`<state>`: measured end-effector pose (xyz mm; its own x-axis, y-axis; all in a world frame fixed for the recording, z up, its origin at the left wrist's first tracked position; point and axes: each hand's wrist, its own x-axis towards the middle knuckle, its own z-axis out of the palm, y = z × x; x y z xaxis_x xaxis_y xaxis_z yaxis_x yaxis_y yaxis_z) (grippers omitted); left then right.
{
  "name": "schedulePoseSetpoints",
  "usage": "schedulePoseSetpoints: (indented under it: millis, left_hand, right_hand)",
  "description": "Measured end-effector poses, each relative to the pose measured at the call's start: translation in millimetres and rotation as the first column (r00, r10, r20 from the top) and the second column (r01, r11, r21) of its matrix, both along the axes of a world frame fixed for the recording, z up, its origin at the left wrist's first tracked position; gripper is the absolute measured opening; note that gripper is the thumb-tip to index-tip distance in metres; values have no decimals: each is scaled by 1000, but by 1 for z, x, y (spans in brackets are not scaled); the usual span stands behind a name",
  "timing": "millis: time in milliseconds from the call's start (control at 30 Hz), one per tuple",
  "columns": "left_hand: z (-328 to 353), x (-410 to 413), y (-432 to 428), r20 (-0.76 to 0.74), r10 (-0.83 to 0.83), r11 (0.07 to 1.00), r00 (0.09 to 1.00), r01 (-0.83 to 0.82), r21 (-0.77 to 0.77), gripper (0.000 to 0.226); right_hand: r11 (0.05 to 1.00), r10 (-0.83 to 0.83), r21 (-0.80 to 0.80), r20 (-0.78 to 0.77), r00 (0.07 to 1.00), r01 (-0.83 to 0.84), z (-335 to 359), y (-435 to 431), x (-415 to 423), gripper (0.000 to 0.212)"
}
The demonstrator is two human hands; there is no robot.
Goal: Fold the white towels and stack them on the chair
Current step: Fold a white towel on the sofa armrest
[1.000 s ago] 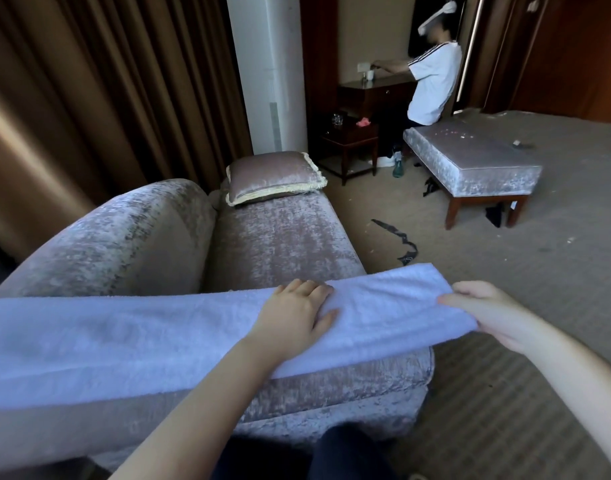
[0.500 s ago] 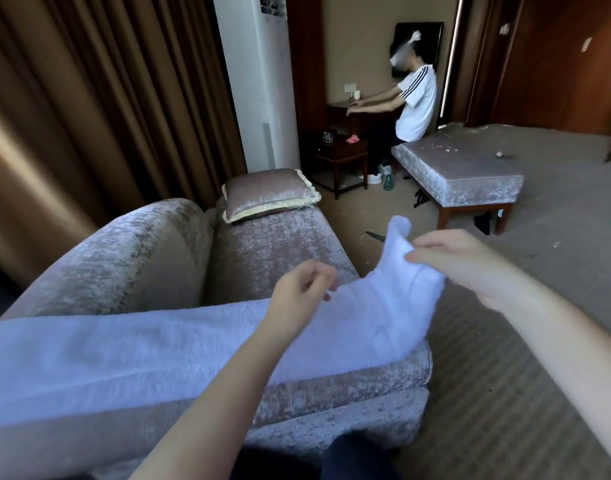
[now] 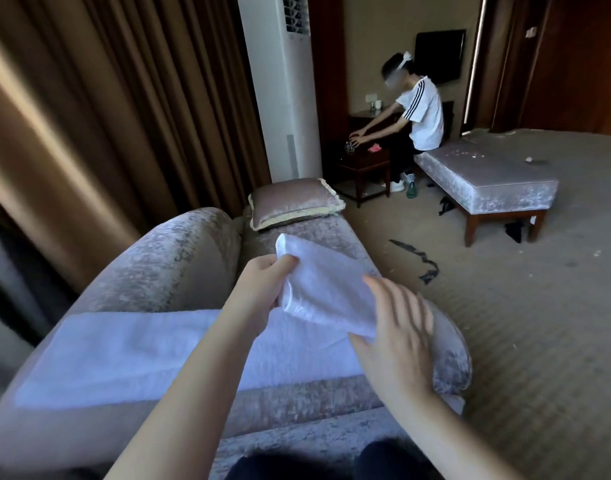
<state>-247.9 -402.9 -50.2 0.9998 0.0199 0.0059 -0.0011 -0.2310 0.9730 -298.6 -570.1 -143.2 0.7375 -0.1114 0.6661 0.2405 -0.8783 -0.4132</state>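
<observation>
A long white towel [image 3: 131, 348] lies across the front of the velvet chair [image 3: 179, 258], its left part flat on the seat edge. Its right end is lifted and folded back toward the left. My left hand [image 3: 262, 289] grips that raised end from the left side, fingers curled round the cloth. My right hand [image 3: 397, 327] is blurred, fingers spread, with the palm against the underside of the lifted towel near its fold.
A fringed cushion [image 3: 293, 202] lies at the chair's far end. Brown curtains [image 3: 106, 116] hang on the left by a white column. Beyond, a person [image 3: 418, 112] sits on a velvet bench [image 3: 487, 181] by a dark side table. A black strap [image 3: 418, 261] lies on the carpet.
The towel's right end went from flat to lifted and carried leftward over the rest. My left hand rose off the towel and took hold of that end; my right hand let go and opened.
</observation>
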Motion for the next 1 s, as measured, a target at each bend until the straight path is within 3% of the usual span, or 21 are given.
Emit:
schedulePoseSetpoints:
  millis: [100,200,267,367,533,600,733,800,867,900,1000]
  left_hand:
    - [6,-2,2,-18,-39,998,999,38,-58,42]
    - [8,-4,9,-3,-41,999,999,41,3,36]
    - [5,-4,20,0,-28,998,1000,28,59,26]
    - [-9,-3,43,-60,20,985,998,-10,172,32]
    - [-44,-12,65,-133,137,921,982,-76,382,10]
    - [-55,-8,68,-118,159,883,980,-88,461,33]
    - [-60,1,65,24,176,752,984,-150,642,59]
    - [-61,-1,61,100,172,567,980,-181,803,63]
    - [-65,-3,54,327,131,347,936,-352,869,66]
    - [-68,-2,46,427,67,310,902,-426,850,61]
    - [-76,5,16,537,-143,396,831,-450,801,40]
  right_hand:
    - [984,-85,155,2,996,84,-24,-13,18,73]
    - [978,-57,205,79,995,40,-37,-19,31,57]
    - [985,0,173,112,994,-20,-45,-25,34,58]
    - [987,161,15,98,982,-163,-55,-33,36,67]
    - [918,387,-54,-101,916,-394,-69,-41,30,78]
    - [901,402,-118,-131,906,-417,-69,-43,26,74]
    - [869,409,-236,-153,900,-435,-58,-44,22,48]
    - [855,412,-270,-166,896,-443,-52,-44,22,50]
    - [872,410,-234,-130,903,-430,-40,-43,26,56]
    - [890,403,-190,-100,910,-415,-33,-41,30,61]
    - [920,383,-59,-85,920,-388,-12,-29,51,62]
